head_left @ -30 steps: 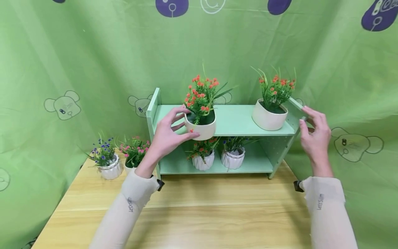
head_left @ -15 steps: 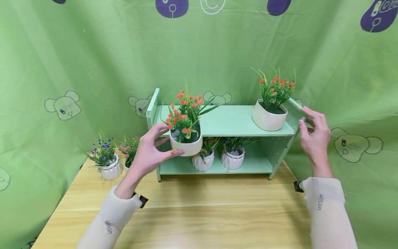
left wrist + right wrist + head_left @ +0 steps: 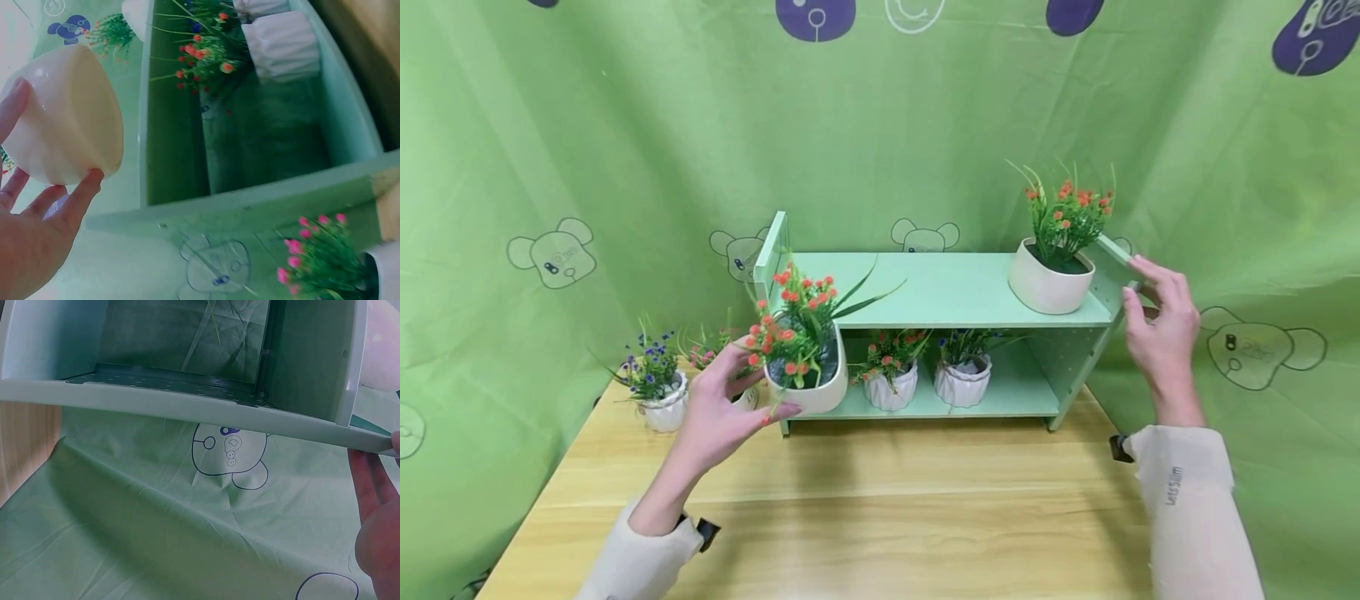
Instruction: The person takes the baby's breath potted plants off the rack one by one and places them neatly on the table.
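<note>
My left hand (image 3: 715, 412) holds a potted plant (image 3: 827, 395) with orange-red flowers and a cream pot, thumb on the near side. It is held in the air before the shelf's left end, tilted a little. In the left wrist view the fingers (image 3: 78, 200) press against that pot (image 3: 53, 119), its bottom turned toward the camera. At the other end my right hand (image 3: 1165, 333) grips the edge of the right side panel of a mint-green two-tier shelf (image 3: 925, 292). The right wrist view shows fingers (image 3: 369, 481) on the panel's outer side. A similar orange-red flowered plant (image 3: 1051, 285) stands on the top tier's right.
On the lower tier are a small orange-flowered plant (image 3: 891, 387) and a blue-flowered one (image 3: 962, 383), both in white pleated pots. A blue-flowered plant (image 3: 664, 408) and a pink-flowered plant (image 3: 703, 357), partly hidden by my hand, stand on the wooden table (image 3: 925, 508) left of the shelf.
My left hand has carried the cream-potted plant leftward and down, from over the shelf's top tier to in front of its left end. The right hand stays on the side panel.
</note>
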### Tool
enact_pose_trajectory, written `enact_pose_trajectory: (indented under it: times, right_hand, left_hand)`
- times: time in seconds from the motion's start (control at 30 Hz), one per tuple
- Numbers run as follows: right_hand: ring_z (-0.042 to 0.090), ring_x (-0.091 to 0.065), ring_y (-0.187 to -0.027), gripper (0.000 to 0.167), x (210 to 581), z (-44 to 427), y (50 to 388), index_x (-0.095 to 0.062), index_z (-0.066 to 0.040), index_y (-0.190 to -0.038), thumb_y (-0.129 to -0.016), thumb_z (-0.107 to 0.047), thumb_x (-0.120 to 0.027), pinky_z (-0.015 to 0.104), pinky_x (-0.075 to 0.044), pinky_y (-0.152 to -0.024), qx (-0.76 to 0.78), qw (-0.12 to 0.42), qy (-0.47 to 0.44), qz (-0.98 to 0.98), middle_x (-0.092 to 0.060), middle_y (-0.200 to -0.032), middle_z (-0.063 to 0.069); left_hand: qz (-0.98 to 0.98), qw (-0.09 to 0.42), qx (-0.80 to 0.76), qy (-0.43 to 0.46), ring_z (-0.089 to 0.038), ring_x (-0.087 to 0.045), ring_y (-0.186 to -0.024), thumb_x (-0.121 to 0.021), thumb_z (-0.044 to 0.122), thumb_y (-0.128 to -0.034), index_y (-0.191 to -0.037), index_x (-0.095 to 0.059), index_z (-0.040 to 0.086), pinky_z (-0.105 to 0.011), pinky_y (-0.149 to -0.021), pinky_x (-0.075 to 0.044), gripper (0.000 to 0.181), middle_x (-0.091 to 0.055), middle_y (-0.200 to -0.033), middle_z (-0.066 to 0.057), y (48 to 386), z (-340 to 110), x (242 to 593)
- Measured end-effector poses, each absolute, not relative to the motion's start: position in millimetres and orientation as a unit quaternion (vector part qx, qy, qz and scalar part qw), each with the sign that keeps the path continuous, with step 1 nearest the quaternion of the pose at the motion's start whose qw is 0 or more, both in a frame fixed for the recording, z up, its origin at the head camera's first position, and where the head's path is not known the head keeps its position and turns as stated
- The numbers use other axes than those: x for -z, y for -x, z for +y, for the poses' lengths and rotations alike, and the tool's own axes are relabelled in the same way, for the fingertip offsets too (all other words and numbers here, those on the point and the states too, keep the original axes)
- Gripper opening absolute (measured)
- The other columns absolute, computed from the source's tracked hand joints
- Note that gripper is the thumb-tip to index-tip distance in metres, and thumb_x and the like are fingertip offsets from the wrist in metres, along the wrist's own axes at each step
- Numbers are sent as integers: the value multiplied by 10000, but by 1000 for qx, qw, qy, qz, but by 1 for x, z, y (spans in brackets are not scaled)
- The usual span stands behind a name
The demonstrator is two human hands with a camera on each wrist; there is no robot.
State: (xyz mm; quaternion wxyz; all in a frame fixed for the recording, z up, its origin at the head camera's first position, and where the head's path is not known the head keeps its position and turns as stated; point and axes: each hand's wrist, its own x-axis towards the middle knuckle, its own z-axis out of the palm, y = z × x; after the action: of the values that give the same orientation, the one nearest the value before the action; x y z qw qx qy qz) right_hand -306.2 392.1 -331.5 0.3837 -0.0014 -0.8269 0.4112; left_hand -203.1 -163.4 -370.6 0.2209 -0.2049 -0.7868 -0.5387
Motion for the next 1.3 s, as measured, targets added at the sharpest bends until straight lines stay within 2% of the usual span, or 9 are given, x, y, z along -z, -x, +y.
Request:
enact_pose_trajectory:
  times: [0.13,0.3,0.4,0.63,0.8,0.87,1.07,1.2,1.3]
  right_hand:
    - [101,-570,-1248,466,332,391,308,-574,-310,-1458,-1045,-94,-563,107,-529,-1015,-408,386,4,-828,-525,-1456,-88]
    - [127,-573,-1257,470,330,390,306,-572,-322,-1457,-1047,-94,-554,110,-530,-1017,-413,383,7,-826,-524,-1453,-90]
    - [127,-574,-1270,470,330,389,306,-568,-337,-1457,-1048,-105,-554,107,-526,-1019,-419,380,7,-825,-520,-1457,-102]
    - [131,-565,-1284,468,331,390,308,-568,-315,-1464,-1047,-101,-555,116,-523,-1033,-423,379,4,-823,-517,-1469,-96]
    - [129,-567,-1284,481,333,391,307,-568,-348,-1454,-1045,-94,-558,130,-527,-1039,-416,381,7,-825,-518,-1465,-103]
    - [121,-566,-1280,480,333,392,308,-563,-351,-1458,-1047,-102,-556,133,-525,-1045,-411,381,7,-828,-515,-1471,-103]
    - [110,-565,-1266,464,332,392,310,-572,-324,-1457,-1047,-107,-562,131,-520,-1051,-407,389,3,-827,-514,-1487,-82]
    - [124,-568,-1272,458,332,391,311,-573,-320,-1458,-1048,-115,-564,129,-520,-1048,-405,392,-2,-826,-515,-1490,-82]
    - [107,-569,-1259,465,333,393,309,-575,-311,-1458,-1045,-97,-563,119,-521,-1039,-407,392,4,-825,-519,-1486,-83]
  left_hand:
    - [-787,215,552,175,-351,-685,-1206,-983,78,-661,-1367,-593,103,-278,-986,-595,807,-612,-1365,-89,195,-176,384]
    - [-777,223,564,167,-93,-583,-1314,-967,19,-666,-1484,-538,201,-202,-1015,-561,942,-567,-1457,-56,190,-190,404]
    - [-778,229,566,149,18,-526,-1305,-961,-5,-662,-1516,-510,237,-165,-1009,-552,995,-554,-1465,-55,185,-198,413]
    - [-775,234,572,130,16,-505,-1328,-964,-27,-636,-1527,-501,203,-166,-1024,-536,1030,-538,-1479,-28,181,-208,434]
    - [-785,212,575,94,44,-542,-1261,-971,12,-642,-1518,-509,165,-153,-1010,-539,1002,-533,-1485,-95,180,-214,450]
    - [-788,198,578,74,-32,-570,-1266,-971,33,-651,-1529,-495,164,-150,-1000,-544,1007,-511,-1519,-118,179,-217,455]
    - [-787,154,597,39,-451,-556,-1321,-961,70,-683,-1529,-460,77,-150,-980,-539,983,-474,-1545,-230,183,-231,470]
    - [-783,137,606,19,-490,-552,-1320,-952,63,-695,-1472,-483,33,-202,-998,-551,907,-523,-1484,-262,188,-242,482]
    - [-785,127,606,19,-492,-546,-1332,-948,70,-704,-1466,-479,34,-321,-1036,-557,896,-523,-1486,-270,191,-249,492]
